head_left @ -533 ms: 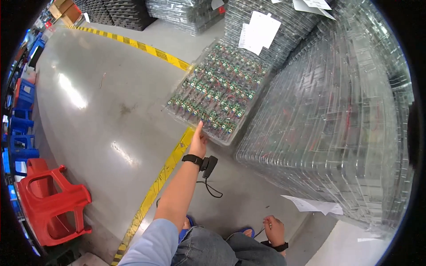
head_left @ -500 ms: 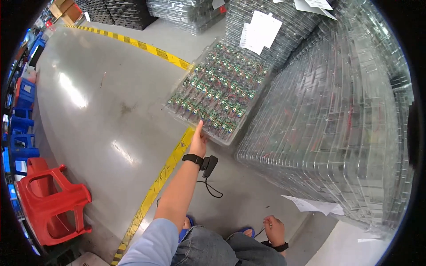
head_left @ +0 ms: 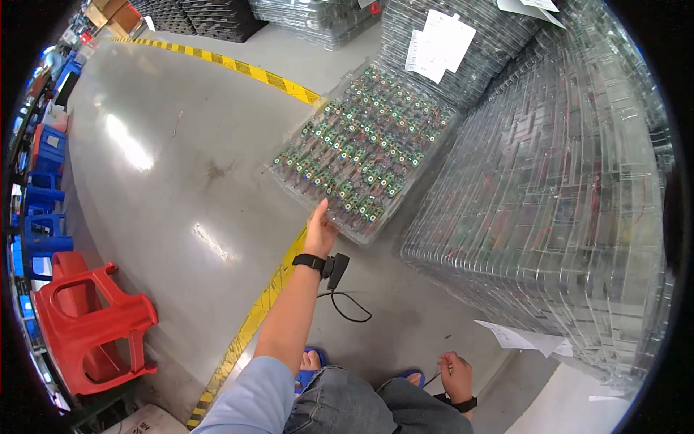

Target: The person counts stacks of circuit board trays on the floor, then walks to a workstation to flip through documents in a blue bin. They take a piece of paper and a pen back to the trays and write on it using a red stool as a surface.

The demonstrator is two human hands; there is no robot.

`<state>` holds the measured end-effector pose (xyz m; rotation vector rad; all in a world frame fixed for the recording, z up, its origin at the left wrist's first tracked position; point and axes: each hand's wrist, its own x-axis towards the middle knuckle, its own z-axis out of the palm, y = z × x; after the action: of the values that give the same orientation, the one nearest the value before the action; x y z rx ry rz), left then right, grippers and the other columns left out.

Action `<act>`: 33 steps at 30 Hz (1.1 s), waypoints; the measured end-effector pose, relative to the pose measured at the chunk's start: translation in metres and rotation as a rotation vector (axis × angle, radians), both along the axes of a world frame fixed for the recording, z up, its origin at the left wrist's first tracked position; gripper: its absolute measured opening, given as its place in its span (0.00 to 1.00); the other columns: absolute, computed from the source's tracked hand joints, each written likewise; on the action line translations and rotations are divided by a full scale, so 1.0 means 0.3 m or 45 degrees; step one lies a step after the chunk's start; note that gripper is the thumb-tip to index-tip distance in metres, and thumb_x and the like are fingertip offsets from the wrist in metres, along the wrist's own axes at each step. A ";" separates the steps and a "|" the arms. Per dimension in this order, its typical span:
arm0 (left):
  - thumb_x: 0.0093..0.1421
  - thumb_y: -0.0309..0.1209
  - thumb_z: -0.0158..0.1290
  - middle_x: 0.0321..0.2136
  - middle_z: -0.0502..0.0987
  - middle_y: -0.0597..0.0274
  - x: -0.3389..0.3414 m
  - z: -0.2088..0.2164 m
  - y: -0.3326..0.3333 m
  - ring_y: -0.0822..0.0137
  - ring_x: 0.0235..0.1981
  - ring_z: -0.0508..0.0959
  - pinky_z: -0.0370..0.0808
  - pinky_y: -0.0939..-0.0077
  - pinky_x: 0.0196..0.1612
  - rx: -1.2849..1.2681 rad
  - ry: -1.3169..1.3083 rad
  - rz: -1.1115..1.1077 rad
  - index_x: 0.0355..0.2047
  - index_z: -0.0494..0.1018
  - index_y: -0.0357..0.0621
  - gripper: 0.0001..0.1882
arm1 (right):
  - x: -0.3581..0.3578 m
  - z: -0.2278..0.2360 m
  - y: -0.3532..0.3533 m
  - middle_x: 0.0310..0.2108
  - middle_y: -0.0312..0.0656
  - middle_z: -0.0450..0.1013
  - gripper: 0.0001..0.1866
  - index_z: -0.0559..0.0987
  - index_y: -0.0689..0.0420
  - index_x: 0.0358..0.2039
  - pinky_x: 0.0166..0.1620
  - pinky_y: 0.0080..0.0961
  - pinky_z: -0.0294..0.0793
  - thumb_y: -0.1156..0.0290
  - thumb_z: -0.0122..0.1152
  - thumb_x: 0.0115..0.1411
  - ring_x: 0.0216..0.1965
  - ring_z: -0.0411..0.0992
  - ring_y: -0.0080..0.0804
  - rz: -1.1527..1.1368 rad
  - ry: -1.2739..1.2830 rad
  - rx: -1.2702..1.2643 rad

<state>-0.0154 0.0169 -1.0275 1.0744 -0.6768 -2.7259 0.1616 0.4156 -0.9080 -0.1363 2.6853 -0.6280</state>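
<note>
A clear plastic tray holds rows of small green circuit boards. My left hand grips its near edge, with the thumb on top and the other fingers hidden beneath. A black strap with a small black device and a looped cord is on my left wrist. My right hand hangs low beside my right knee, away from the tray. Its fingers are curled closed; a thin dark cord shows beside them, and I cannot tell whether they hold it. Another black strap circles that wrist.
Tall stacks of clear trays stand close on the right, with another stack behind the held tray. Paper sheets hang on them. A red plastic stool stands at left. Yellow-black tape crosses the grey floor.
The tray has shifted slightly left and toward me, away from the stacks, with my left hand still on its near edge. My right hand stays low, and the whole view has shifted a little.
</note>
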 end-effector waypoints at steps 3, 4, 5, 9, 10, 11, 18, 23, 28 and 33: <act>0.51 0.43 0.58 0.35 0.70 0.67 0.013 -0.088 -0.003 0.68 0.38 0.68 0.63 0.72 0.43 -0.044 0.082 0.044 0.41 0.66 0.49 0.21 | -0.067 -0.028 0.007 0.23 0.45 0.72 0.05 0.73 0.56 0.30 0.29 0.34 0.70 0.71 0.52 0.53 0.26 0.72 0.42 -0.008 0.005 -0.033; 0.53 0.44 0.56 0.43 0.68 0.63 0.018 -0.131 -0.015 0.64 0.45 0.67 0.60 0.68 0.51 -0.087 0.146 0.048 0.47 0.63 0.46 0.26 | -0.094 -0.045 0.004 0.23 0.45 0.72 0.05 0.73 0.56 0.31 0.29 0.34 0.70 0.71 0.52 0.53 0.26 0.72 0.42 -0.013 0.005 -0.053; 0.54 0.45 0.54 0.51 0.67 0.58 0.015 -0.157 -0.006 0.59 0.52 0.65 0.57 0.64 0.58 -0.114 0.213 0.041 0.54 0.61 0.44 0.31 | -0.117 -0.064 0.013 0.23 0.45 0.72 0.05 0.73 0.56 0.31 0.29 0.34 0.70 0.71 0.52 0.53 0.26 0.72 0.42 -0.011 0.019 -0.045; 0.57 0.42 0.52 0.52 0.67 0.59 0.004 -0.248 0.002 0.61 0.53 0.65 0.57 0.63 0.59 -0.071 0.346 0.078 0.53 0.61 0.43 0.28 | -0.203 -0.146 0.038 0.24 0.44 0.74 0.04 0.73 0.58 0.29 0.30 0.32 0.71 0.73 0.53 0.53 0.25 0.73 0.40 0.033 0.130 0.009; 0.57 0.42 0.52 0.52 0.67 0.59 -0.001 -0.252 0.011 0.61 0.53 0.65 0.57 0.63 0.59 -0.058 0.353 0.073 0.53 0.61 0.43 0.28 | -0.218 -0.159 0.046 0.24 0.44 0.74 0.04 0.73 0.58 0.30 0.30 0.31 0.71 0.73 0.53 0.53 0.26 0.73 0.40 0.051 0.158 0.008; 0.57 0.42 0.51 0.52 0.67 0.59 -0.004 -0.254 0.017 0.61 0.53 0.65 0.57 0.63 0.59 -0.051 0.398 0.080 0.53 0.61 0.43 0.27 | -0.231 -0.173 0.054 0.24 0.44 0.74 0.04 0.73 0.58 0.30 0.30 0.31 0.71 0.73 0.53 0.53 0.26 0.73 0.39 0.069 0.186 0.006; 0.58 0.44 0.50 0.53 0.67 0.59 0.004 -0.173 0.072 0.61 0.53 0.65 0.57 0.63 0.58 -0.060 0.433 0.133 0.53 0.62 0.43 0.27 | -0.221 -0.172 0.045 0.24 0.43 0.73 0.05 0.73 0.58 0.31 0.30 0.31 0.71 0.72 0.52 0.54 0.27 0.73 0.40 0.074 0.182 -0.038; 0.58 0.44 0.52 0.47 0.69 0.62 0.086 -0.117 0.045 0.64 0.51 0.66 0.60 0.63 0.56 -0.095 0.280 0.064 0.51 0.63 0.44 0.25 | -0.088 -0.073 -0.069 0.24 0.43 0.72 0.06 0.73 0.56 0.33 0.30 0.34 0.70 0.71 0.52 0.53 0.27 0.71 0.42 0.063 0.029 -0.061; 0.56 0.36 0.56 0.45 0.65 0.64 0.166 0.081 0.083 0.67 0.49 0.65 0.62 0.61 0.50 -0.087 0.110 0.044 0.50 0.57 0.45 0.26 | 0.069 0.071 -0.126 0.24 0.44 0.72 0.06 0.73 0.56 0.33 0.30 0.33 0.70 0.71 0.52 0.54 0.27 0.72 0.40 0.046 -0.033 0.070; 0.54 0.32 0.57 0.50 0.61 0.61 0.200 0.078 0.035 0.64 0.51 0.63 0.61 0.55 0.52 -0.044 0.279 -0.008 0.53 0.51 0.44 0.31 | 0.106 0.038 -0.147 0.25 0.45 0.73 0.06 0.73 0.56 0.33 0.29 0.32 0.70 0.72 0.51 0.54 0.27 0.73 0.39 0.074 -0.050 0.080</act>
<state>0.0446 0.0273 -1.0040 0.7518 -0.6895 -2.7705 0.1935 0.3716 -0.8965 -0.1827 2.6496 -0.5228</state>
